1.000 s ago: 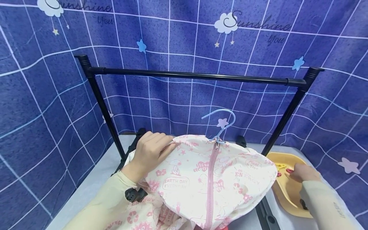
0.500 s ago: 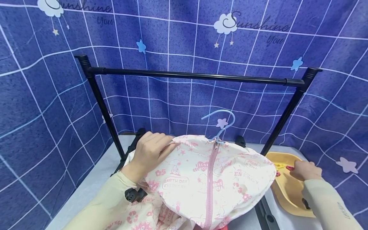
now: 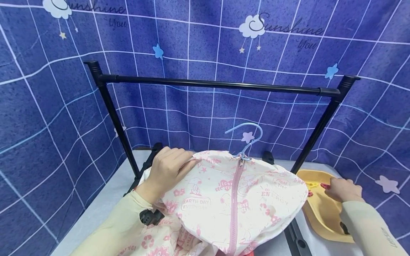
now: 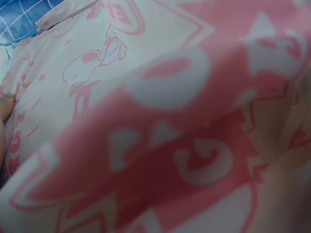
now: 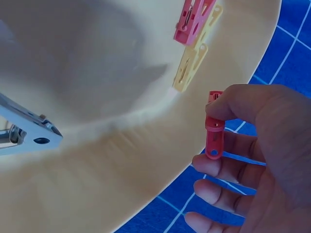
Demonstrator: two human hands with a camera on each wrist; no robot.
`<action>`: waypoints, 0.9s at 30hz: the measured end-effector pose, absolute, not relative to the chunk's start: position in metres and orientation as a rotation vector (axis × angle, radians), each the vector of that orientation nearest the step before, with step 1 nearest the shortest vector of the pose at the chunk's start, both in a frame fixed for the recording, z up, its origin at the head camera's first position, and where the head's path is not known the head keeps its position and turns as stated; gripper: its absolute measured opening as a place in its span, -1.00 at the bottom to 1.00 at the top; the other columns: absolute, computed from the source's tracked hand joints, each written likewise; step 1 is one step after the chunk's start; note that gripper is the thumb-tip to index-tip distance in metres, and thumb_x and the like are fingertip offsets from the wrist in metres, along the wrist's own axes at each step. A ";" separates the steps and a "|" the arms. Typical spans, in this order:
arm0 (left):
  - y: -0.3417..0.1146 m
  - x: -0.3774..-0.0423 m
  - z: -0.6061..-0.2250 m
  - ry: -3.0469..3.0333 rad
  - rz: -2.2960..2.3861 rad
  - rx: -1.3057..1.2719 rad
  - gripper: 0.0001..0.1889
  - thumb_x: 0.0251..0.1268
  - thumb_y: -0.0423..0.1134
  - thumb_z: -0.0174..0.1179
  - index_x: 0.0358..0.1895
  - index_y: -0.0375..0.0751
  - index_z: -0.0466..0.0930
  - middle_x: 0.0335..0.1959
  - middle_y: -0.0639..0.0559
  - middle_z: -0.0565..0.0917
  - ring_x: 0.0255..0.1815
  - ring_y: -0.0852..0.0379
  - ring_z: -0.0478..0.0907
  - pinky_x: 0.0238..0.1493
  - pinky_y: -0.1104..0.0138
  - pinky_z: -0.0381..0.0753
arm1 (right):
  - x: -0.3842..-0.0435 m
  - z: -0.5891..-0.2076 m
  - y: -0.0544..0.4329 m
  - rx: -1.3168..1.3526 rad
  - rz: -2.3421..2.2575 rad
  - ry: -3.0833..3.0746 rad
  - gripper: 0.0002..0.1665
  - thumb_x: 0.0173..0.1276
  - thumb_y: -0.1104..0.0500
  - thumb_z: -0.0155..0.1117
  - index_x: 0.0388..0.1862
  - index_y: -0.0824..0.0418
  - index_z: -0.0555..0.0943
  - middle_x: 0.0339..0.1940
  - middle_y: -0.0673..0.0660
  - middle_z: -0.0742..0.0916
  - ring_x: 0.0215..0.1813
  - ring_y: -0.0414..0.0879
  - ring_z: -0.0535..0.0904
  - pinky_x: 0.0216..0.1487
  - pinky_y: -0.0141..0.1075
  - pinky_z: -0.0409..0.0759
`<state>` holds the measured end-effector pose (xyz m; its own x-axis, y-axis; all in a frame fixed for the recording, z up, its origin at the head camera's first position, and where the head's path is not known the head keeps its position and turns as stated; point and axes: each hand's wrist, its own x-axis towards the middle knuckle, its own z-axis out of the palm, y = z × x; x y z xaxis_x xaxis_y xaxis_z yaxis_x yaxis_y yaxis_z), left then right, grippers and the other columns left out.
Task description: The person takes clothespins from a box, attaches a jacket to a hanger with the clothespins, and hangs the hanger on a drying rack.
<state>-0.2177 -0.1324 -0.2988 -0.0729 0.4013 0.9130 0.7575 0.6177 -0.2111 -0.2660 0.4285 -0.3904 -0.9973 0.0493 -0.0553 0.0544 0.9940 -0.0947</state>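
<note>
a person's left hand (image 3: 169, 170) grips the upper edge of a white-and-pink zippered garment (image 3: 208, 188), which spreads between the hands with a blue hanger (image 3: 261, 132) rising from its neck, while the right hand (image 3: 345, 190) pinches a red clothespin (image 5: 215, 136) over the edge of a yellow basin (image 3: 328, 215). pink and yellow clothespins (image 5: 191, 68) lie inside, near that hand; a black rack (image 3: 217, 84) stands beyond both.

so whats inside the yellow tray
A pink clothespin, yellow clothespins and, apparently, a pale clip cut off by the frame. In the head view, the right hand, pinching a red clothespin, and its sleeve hide part of the tray.
</note>
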 end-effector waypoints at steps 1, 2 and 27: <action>-0.132 -0.218 -0.299 -1.691 -0.386 -0.961 -0.62 0.58 -0.02 0.00 -0.36 -0.16 0.64 -0.53 0.05 0.64 -0.58 0.10 0.54 -0.54 0.28 0.33 | -0.266 -0.390 0.429 0.076 -0.148 3.091 -0.70 0.12 0.13 0.26 -0.35 0.40 0.55 -0.33 0.45 0.63 -0.26 0.40 0.44 -0.24 0.34 0.37; -0.132 -0.218 -0.299 -1.689 -0.385 -0.960 -0.62 0.58 -0.02 0.00 -0.36 -0.16 0.64 -0.53 0.05 0.64 -0.58 0.10 0.54 -0.55 0.28 0.33 | -0.266 -0.390 0.430 0.074 -0.143 3.102 -0.69 0.12 0.13 0.27 -0.34 0.40 0.55 -0.32 0.46 0.63 -0.26 0.40 0.45 -0.25 0.34 0.37; -0.131 -0.219 -0.300 -1.697 -0.382 -0.968 -0.63 0.58 -0.02 0.00 -0.36 -0.15 0.63 -0.53 0.05 0.64 -0.60 0.10 0.52 -0.55 0.29 0.33 | -0.260 -0.389 0.430 -0.036 -0.082 3.278 -0.57 0.11 0.10 0.34 -0.28 0.45 0.49 -0.33 0.45 0.58 -0.22 0.44 0.44 -0.27 0.35 0.33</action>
<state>-0.2194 -0.1313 -0.3003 -0.0743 0.4086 0.9097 0.7587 0.6151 -0.2144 -0.2596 0.4298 -0.3886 -0.9903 -0.0184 0.1378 -0.0253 0.9985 -0.0484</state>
